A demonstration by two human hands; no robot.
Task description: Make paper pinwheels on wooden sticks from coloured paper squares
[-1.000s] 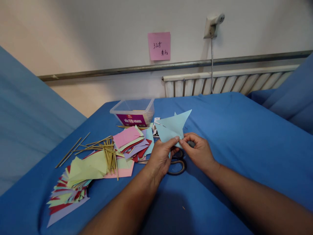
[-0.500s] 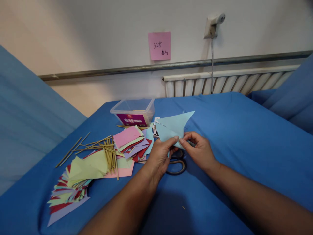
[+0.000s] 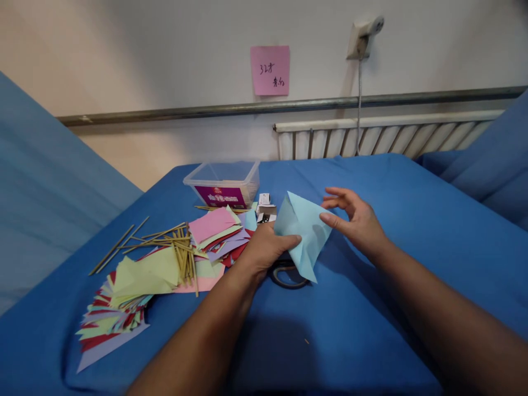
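Observation:
A light-blue sheet of paper (image 3: 307,228), creased and partly cut into flaps, is held above the table. My left hand (image 3: 268,245) grips its left side, thumb on top and the other fingers hidden beneath. At the paper's right edge is my right hand (image 3: 350,220), fingers apart; its thumb is close to the paper, and I cannot tell if it touches. Beneath the paper lie scissors (image 3: 291,283), with a dark handle loop showing and the blades hidden. Just behind the left hand stands a small open box (image 3: 266,212).
Stacked coloured paper (image 3: 214,225) lies left of my hands, with thin wooden sticks (image 3: 183,256) beside it. A fan of cut paper pieces (image 3: 113,324) is nearer me. A clear plastic tub (image 3: 223,190) stands at the back of the blue-covered table (image 3: 412,220).
The light-blue paper has turned, its long corner now pointing down toward me. My right hand has let go its pinch and spread its fingers to the right; my left hand keeps hold.

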